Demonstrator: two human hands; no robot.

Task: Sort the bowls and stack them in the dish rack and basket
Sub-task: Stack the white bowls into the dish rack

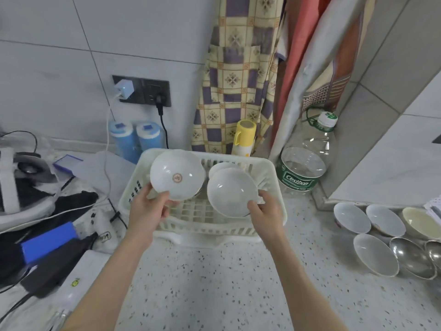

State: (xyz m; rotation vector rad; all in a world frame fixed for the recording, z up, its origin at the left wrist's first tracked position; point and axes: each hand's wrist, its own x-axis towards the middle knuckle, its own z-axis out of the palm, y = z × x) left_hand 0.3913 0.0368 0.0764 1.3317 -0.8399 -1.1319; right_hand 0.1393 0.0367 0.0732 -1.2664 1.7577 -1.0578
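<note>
A speckled counter point(214, 271) bears a white dish rack point(274, 187). Over it the left hand point(145, 211) pinches a red-stamped white bowl point(176, 177) by its rim, and the right hand point(267, 211) grips a plain white bowl point(231, 192), which hides most of another bowl point(222, 167) in the rack. Right, loose bowls point(374, 254) run past the frame edge beside a Cestbon water bottle point(303, 168).

Open counter in front, clutter on both sides

The speckled counter point(214, 283) before the dish rack point(274, 211) is open, so that's the easy way in. Loose bowls point(374, 254) crowd the right, cables and gadgets point(47, 247) the left, and a big water bottle point(307, 161) stands just beside the rack's right corner.
</note>
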